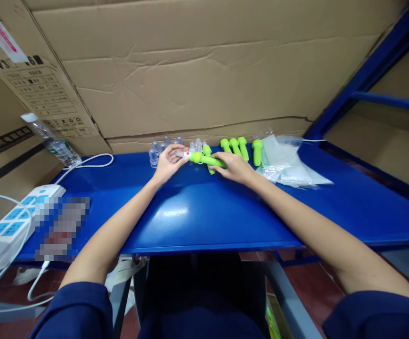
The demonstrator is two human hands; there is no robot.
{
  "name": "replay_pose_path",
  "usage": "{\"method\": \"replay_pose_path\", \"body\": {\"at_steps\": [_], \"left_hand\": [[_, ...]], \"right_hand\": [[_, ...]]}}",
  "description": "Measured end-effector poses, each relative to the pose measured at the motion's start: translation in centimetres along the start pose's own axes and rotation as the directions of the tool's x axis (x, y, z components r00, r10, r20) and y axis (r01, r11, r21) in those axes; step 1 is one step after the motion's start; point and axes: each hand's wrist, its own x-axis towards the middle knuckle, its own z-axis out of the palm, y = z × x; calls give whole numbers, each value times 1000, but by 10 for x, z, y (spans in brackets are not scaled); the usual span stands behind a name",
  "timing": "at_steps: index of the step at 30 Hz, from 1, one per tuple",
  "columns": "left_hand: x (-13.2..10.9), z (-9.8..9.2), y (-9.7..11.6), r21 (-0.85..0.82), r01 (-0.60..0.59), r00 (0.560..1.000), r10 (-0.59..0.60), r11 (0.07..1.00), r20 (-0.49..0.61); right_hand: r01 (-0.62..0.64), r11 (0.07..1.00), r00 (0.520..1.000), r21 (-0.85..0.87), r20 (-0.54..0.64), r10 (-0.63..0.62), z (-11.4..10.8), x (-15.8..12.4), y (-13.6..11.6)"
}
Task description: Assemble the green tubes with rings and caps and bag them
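Note:
My left hand (169,165) is closed around the clear tip of a green stick (212,162). The stick has a yellow collar and a white section with a red spot, and it lies nearly level above the table. On its green handle end, my right hand (235,167) has its fingers wrapped. Just behind the stick is another green piece (207,150), partly covered. Several clear plastic caps (153,157) stand behind my left hand. Beyond my right hand, several green handles (242,148) with wide ends rest in a row, one a little apart (257,152).
Clear plastic bags (289,165) lie at the right on the blue table (204,212). To the left are a tilted water bottle (58,145), a white power strip (45,193), a blurred phone-like object (65,226) and white cables (98,160). Cardboard (197,80) walls the back.

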Motion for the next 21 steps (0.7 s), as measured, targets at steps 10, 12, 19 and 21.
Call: {"method": "replay_pose_path", "body": {"at_steps": [10,12,19,21], "left_hand": [[2,-1,-5,-24,32,999,-33,999,-17],[3,0,-6,-32,44,999,-45,998,-13],[1,6,-5,-70,48,998,-51,996,-43],[2,6,-6,-73,59,998,-61,996,-32]], "right_hand": [[-29,993,997,-112,74,37,-3,-2,-15],[-36,987,995,-157,84,49,-3,-3,-21],[3,980,994,-201,107,19,-2,-4,-31],[-5,984,996,-178,92,22,-1,-3,-29]]}}
